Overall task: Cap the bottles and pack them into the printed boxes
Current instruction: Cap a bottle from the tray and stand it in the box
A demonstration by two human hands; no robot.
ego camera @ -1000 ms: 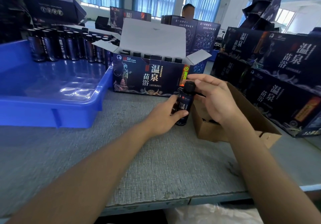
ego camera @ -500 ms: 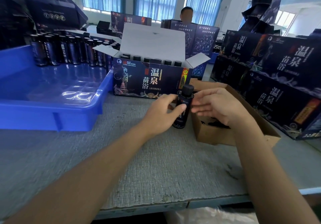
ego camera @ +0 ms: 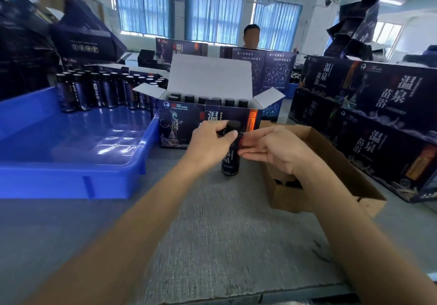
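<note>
Head view: my left hand (ego camera: pixel 210 144) grips the dark bottle (ego camera: pixel 229 162) just under its black cap (ego camera: pixel 233 125), fingers curled round the neck. The bottle stands upright on the grey worktop (ego camera: pixel 212 233), in front of the open printed box (ego camera: pixel 175 125). My right hand (ego camera: pixel 279 149) has its fingers straight, tips against the bottle's side. Brown carton (ego camera: pixel 288 198) just to the right.

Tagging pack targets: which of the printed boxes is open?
The centre box just behind the held bottle: white lid flap raised, capped bottles showing inside. The stacked boxes at right are shut.
</note>
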